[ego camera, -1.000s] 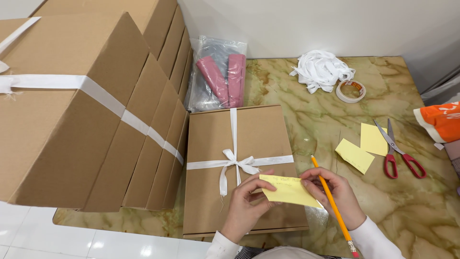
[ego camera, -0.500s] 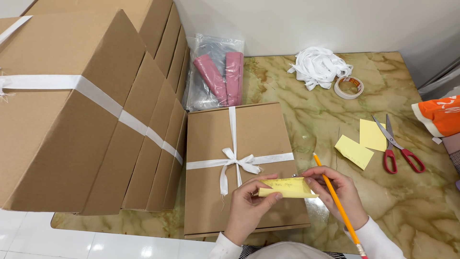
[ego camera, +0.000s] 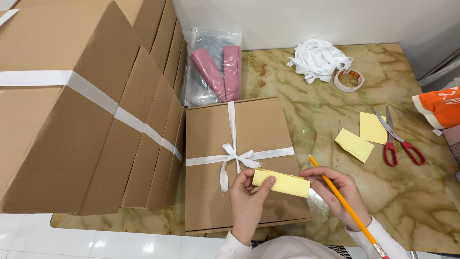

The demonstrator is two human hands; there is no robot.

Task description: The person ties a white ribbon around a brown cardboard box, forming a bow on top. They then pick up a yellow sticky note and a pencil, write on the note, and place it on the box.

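Both hands meet over the near end of a flat cardboard box [ego camera: 239, 158] that lies on the marble-patterned table [ego camera: 297, 96] and is tied crosswise with a white ribbon [ego camera: 234, 156] knotted in a bow. Just on the near side of that bow, the left hand [ego camera: 247, 201] grips the left end of a folded yellow paper slip [ego camera: 281, 183] — thumb on top, fingers curled beneath. The right hand [ego camera: 338, 192] pinches the slip's right end with its fingertips and is closed as well around a yellow pencil [ego camera: 342, 204], which slants from beside the box's right edge down toward the person's sleeve.

Left of the box stands a row of larger cardboard boxes [ego camera: 81, 110] banded with white tape. Beyond its far edge lies a clear plastic bag [ego camera: 211, 67] with pink rolls inside. To the right of the box, well apart, lie two yellow paper pieces [ego camera: 362, 136] and red-handled scissors [ego camera: 397, 139] — farther off, a heap of white ribbon [ego camera: 318, 60] and a tape roll [ego camera: 349, 80].
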